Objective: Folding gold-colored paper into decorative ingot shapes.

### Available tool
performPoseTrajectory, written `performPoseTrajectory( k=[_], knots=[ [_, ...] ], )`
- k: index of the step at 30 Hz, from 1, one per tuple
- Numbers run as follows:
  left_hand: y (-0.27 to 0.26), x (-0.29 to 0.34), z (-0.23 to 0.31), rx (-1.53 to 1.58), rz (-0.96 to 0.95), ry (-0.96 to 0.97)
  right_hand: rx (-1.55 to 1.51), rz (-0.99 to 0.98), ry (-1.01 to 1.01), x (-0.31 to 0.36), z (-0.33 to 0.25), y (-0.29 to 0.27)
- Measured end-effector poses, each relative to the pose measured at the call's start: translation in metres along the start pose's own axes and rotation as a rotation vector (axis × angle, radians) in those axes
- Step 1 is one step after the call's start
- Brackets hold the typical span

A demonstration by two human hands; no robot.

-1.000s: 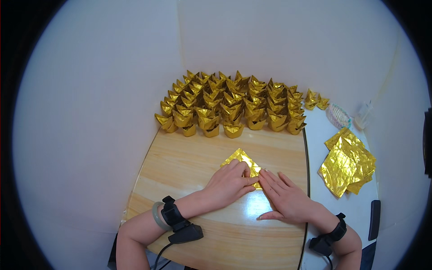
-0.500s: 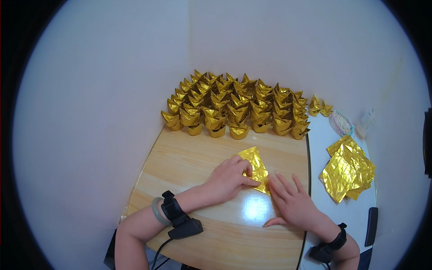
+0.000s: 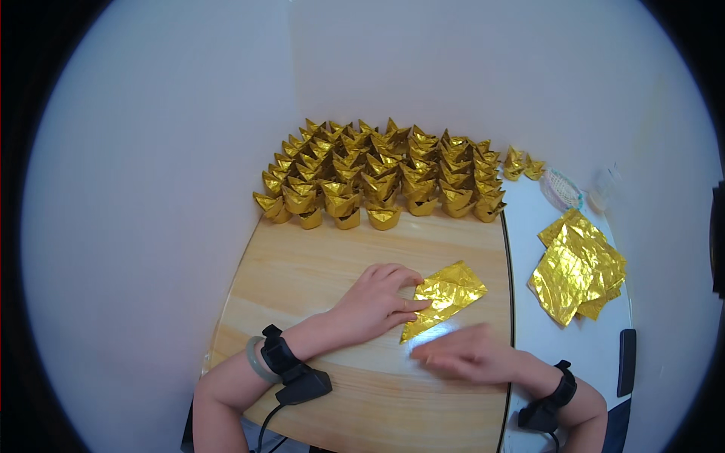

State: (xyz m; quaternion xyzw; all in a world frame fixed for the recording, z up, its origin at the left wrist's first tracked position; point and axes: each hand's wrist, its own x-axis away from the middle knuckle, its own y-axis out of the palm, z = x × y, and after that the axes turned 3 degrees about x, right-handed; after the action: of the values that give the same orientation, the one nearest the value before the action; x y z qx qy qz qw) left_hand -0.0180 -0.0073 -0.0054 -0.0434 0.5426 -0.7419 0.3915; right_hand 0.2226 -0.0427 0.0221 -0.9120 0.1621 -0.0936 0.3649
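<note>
On the wood-grain table (image 3: 325,408) lies a folded sheet of gold foil paper (image 3: 453,291), creased and slanting from lower left to upper right. My left hand (image 3: 377,300) grips its left side, thumb on top and fingers bent at the edge. Just below the sheet's lower corner is my right hand (image 3: 468,355), slightly blurred, its fingers stretched out to the left and holding nothing. It appears apart from the paper. Black straps with small boxes sit on both wrists, and a pale bangle circles the left one.
Rows of stacked gold foil ingots (image 3: 377,181) fill the table's far side, with two small gold pieces (image 3: 522,164) to their right. On the white surface (image 3: 540,355) at right lie gold sheets (image 3: 578,268), a woven oval dish (image 3: 563,189) and a clear plastic item (image 3: 604,185).
The foil sheet has turned clockwise and shifted right, with my left hand still on it. My right hand has left its right edge and moved down and left, its fingers drawn together.
</note>
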Motion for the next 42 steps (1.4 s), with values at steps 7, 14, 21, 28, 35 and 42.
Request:
performPoseTrajectory(
  k=[7,14,21,28,35,42],
  knots=[
    [-0.002,0.000,-0.001,-0.042,-0.242,-0.113,0.735,0.160,0.291,0.011,0.021,-0.012],
    [-0.008,-0.001,0.006,-0.058,-0.287,-0.116,0.806,0.241,0.531,0.020,0.028,-0.022],
    [-0.013,-0.001,-0.007,0.000,-0.300,-0.030,0.126,0.521,0.316,0.019,0.032,-0.031],
    [-0.020,-0.002,-0.021,0.146,-0.216,0.046,-0.809,0.692,0.513,0.017,0.025,-0.036],
    [-0.004,-0.007,0.001,0.125,-0.125,-0.060,-0.699,0.599,0.292,0.008,0.028,-0.031],
    [0.002,-0.009,0.004,0.057,-0.147,0.096,-0.187,0.592,0.282,0.017,0.039,-0.030]
  ],
)
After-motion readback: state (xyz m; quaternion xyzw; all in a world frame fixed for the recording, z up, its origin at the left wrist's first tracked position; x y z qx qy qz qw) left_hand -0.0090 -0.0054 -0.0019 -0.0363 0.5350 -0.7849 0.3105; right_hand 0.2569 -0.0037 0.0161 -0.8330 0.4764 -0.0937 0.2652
